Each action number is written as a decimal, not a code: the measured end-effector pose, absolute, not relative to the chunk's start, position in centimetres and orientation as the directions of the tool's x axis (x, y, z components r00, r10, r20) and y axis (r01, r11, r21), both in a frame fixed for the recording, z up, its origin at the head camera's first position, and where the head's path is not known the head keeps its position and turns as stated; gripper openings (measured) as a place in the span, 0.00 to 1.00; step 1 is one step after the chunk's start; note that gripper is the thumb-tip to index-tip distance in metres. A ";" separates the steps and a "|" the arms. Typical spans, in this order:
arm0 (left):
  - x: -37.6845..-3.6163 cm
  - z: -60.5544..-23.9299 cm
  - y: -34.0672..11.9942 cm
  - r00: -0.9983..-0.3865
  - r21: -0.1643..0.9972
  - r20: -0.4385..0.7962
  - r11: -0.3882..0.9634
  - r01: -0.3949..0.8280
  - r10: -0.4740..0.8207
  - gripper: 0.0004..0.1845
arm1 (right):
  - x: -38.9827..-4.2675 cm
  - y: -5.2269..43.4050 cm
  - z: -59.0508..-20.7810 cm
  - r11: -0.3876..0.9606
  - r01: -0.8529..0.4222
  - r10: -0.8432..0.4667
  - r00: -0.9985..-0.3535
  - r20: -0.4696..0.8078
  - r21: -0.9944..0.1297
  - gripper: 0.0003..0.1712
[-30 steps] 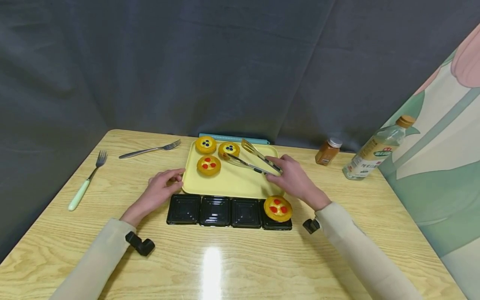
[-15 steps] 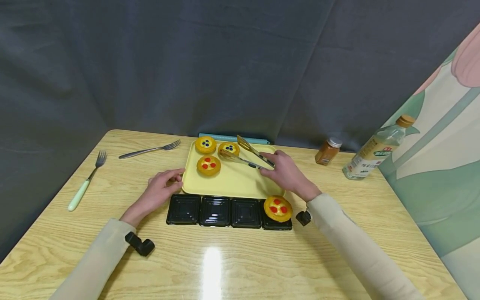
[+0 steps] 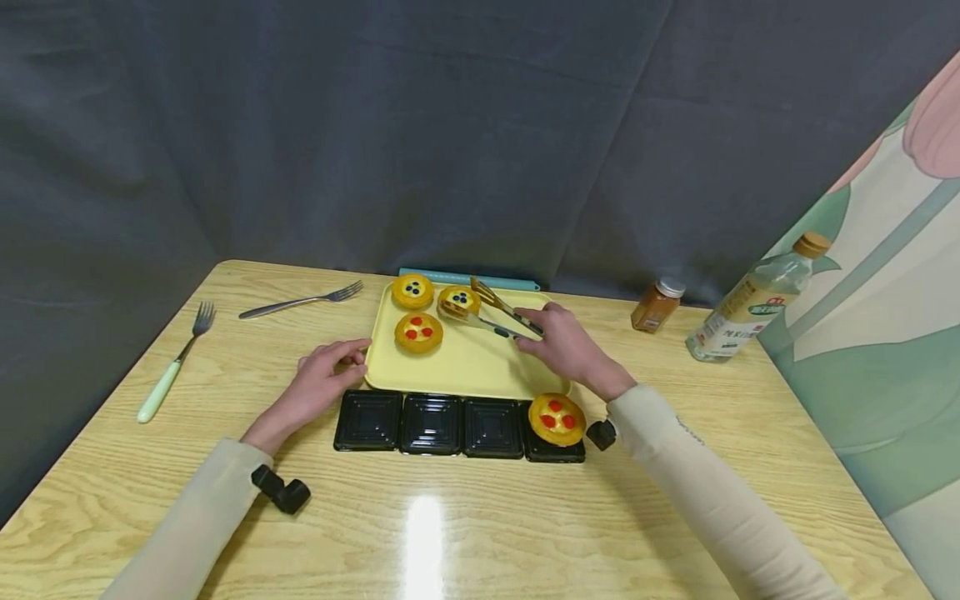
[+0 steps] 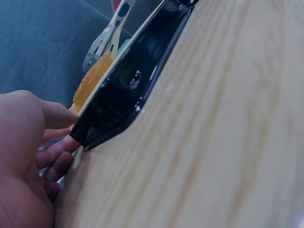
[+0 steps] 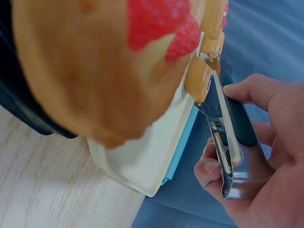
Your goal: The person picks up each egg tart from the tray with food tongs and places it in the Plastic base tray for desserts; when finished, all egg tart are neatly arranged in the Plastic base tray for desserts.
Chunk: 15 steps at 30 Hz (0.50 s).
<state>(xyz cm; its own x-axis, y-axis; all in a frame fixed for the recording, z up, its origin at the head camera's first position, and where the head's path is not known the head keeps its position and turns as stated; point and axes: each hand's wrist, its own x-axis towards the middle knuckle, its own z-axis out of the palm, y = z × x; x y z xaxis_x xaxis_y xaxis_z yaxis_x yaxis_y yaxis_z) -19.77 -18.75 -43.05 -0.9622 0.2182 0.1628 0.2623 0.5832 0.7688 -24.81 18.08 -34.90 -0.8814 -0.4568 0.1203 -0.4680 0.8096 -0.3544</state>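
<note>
While one tart with red berries (image 3: 556, 418) already sits in the rightmost cup of a black four-cup tray (image 3: 430, 424) at the near edge of the table (image 3: 480, 533), three more tarts remain on the yellow tray (image 3: 465, 367) behind it. Three black cups show bare, so the work looks about a quarter done.

The right hand (image 3: 564, 343) curls around a pair of metal tongs (image 3: 495, 312), whose tips sit on either side of the blueberry tart (image 3: 458, 300) at the back of the yellow tray. From the right wrist view the tips appear to touch its crust; whether it is lifted cannot be told. A second blueberry tart (image 3: 412, 291) sits just to its left, and a red berry tart (image 3: 418, 331) lies nearer the person.

The left hand (image 3: 322, 382) rests on the table with fingers lightly curled, its fingertips (image 4: 61, 145) touching the corner of the yellow tray, gripping nothing.

Two forks (image 3: 300, 300) lie well to the left. A spice jar (image 3: 657, 303) and an oil bottle (image 3: 750, 300) stand at the right.
</note>
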 end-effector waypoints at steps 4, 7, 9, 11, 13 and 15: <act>-19.8 -43.1 -18.7 -0.962 0.766 0.162 0.587 0.262 0.219 0.26 | -24.7 18.1 -34.9 0.809 -0.474 -0.464 -0.878 0.117 -0.348 0.28; -19.8 -43.1 -18.8 -0.963 0.767 0.159 0.587 0.260 0.219 0.26 | -24.6 18.1 -34.8 0.806 -0.477 -0.468 -0.876 0.116 -0.349 0.28; -19.8 -43.2 -18.8 -0.963 0.769 0.158 0.584 0.258 0.218 0.26 | -24.5 18.1 -34.8 0.802 -0.479 -0.470 -0.875 0.118 -0.356 0.28; -19.8 -43.2 -18.8 -0.963 0.770 0.161 0.583 0.260 0.217 0.26 | -24.5 18.2 -34.9 0.800 -0.481 -0.470 -0.874 0.122 -0.358 0.29; -19.8 -43.2 -18.8 -0.962 0.770 0.165 0.581 0.264 0.218 0.26 | -24.4 18.4 -34.9 0.796 -0.484 -0.471 -0.872 0.131 -0.364 0.29; -19.8 -43.2 -18.8 -0.961 0.770 0.167 0.579 0.266 0.219 0.25 | -24.3 18.6 -35.0 0.791 -0.489 -0.471 -0.870 0.143 -0.369 0.29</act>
<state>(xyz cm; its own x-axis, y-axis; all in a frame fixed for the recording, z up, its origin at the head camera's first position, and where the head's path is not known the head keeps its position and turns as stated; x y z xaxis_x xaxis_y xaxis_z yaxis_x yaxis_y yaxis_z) -19.81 -18.84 -43.25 -0.9613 0.2189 0.1674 0.2661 0.5793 0.7704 -24.29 18.62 -34.97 -0.8704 -0.4711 0.1430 -0.4886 0.7906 -0.3690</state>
